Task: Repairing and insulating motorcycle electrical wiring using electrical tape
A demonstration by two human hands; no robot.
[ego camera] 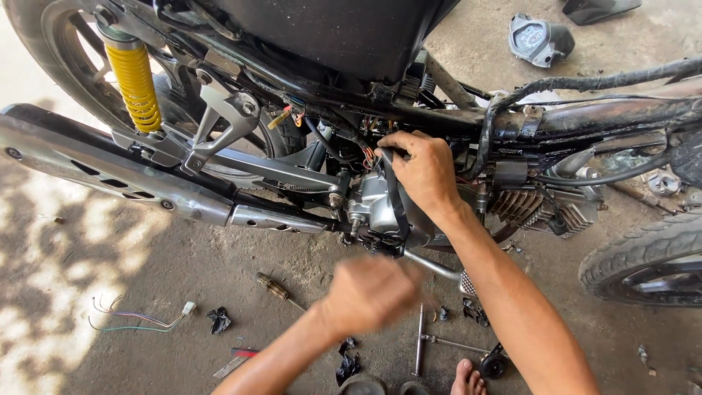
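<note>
Right hand (423, 170) up at the motorcycle frame, fingers curled round a black strap (395, 205) that hangs down across the silver engine case (373, 208); the strap sits right at mid-bike, just below the dark seat (329, 33); left hand (369, 292) lower down, blurred, looks loosely fisted, though I cannot tell whether it holds anything; yellow shock spring (135, 77) off to the rear, chrome exhaust (110, 172) running beneath it; on the concrete floor (110, 292), a screwdriver (276, 288), a T-handle wrench (420, 340), a loose wire bundle (139, 318), scraps of black tape; a bare foot (466, 378) at the bottom edge.
</note>
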